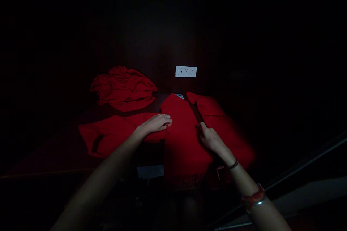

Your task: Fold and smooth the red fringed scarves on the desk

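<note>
In the middle lies a long red scarf (181, 144) with a fringe along its near end, which reaches over the table's front edge. The fingers of my left hand (158, 122) are closed at its left edge. Across from it, my right hand (211, 138) pinches the scarf's right edge. Another folded red cloth (108, 130) extends left from beneath my left hand and forearm. To the right, beside my right hand, is more folded red cloth (230, 126). A crumpled, fringed red cloth (127, 90) is heaped at the back left.
The room is very dark. A white socket panel (185, 72) sits on the back wall. Part of a flat, light-coloured object (179, 96) shows behind the scarf's far end. Below the table's front edge is a pale rectangular thing (150, 171). A slanting edge (306, 162) runs at the lower right.
</note>
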Motion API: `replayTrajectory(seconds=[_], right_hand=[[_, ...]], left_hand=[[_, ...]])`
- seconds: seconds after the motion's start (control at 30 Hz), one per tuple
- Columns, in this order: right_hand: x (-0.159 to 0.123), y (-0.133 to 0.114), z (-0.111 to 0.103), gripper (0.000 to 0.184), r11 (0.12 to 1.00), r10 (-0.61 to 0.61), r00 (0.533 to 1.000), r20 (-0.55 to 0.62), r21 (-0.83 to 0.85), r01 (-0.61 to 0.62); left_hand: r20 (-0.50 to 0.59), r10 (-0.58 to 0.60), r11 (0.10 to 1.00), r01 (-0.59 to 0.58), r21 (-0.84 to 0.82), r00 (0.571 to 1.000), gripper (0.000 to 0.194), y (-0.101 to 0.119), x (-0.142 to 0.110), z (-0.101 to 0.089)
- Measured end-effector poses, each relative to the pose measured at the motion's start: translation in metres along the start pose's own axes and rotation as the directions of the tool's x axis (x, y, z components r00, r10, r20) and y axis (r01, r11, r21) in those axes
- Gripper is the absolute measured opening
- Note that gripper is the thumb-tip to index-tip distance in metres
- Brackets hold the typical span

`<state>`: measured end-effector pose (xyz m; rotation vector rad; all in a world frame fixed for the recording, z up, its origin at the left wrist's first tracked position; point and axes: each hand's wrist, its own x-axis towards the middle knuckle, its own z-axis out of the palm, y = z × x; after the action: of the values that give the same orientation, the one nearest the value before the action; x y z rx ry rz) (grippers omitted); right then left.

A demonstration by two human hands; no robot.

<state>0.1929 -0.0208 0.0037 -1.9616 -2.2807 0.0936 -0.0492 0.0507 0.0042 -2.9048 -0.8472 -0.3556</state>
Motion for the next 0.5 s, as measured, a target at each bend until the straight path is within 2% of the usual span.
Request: replayTrajectory(seconds=[0.13,0.23,0.4,0.5], right_hand=[[0.003,0.001,-0.015,0.032,0.998,0.028,0.996,-0.083,-0.061,-0.033],[0.004,0.002,-0.022,0.032,0.994,0.023,0.995,-0.097,-0.106,-0.033],[0.002,0.006,-0.009,0.034,0.984,0.004,0.990,-0.142,-0.177,-0.030],[0.001,0.010,0.003,0.034,0.983,0.017,0.996,-0.093,-0.180,-0.034]], left_hand=[[-0.023,0.019,1.000,-0.019,-0.010,1.000,0.009,0.000,0.003,0.004],[-0.050,0.009,1.000,-0.009,-0.001,0.999,0.011,0.000,0.005,0.009],[-0.122,-0.023,0.999,0.027,0.032,0.992,0.020,0.002,0.006,0.017],[-0.111,-0.025,0.996,0.035,0.082,0.994,0.018,0.006,0.008,0.019]])
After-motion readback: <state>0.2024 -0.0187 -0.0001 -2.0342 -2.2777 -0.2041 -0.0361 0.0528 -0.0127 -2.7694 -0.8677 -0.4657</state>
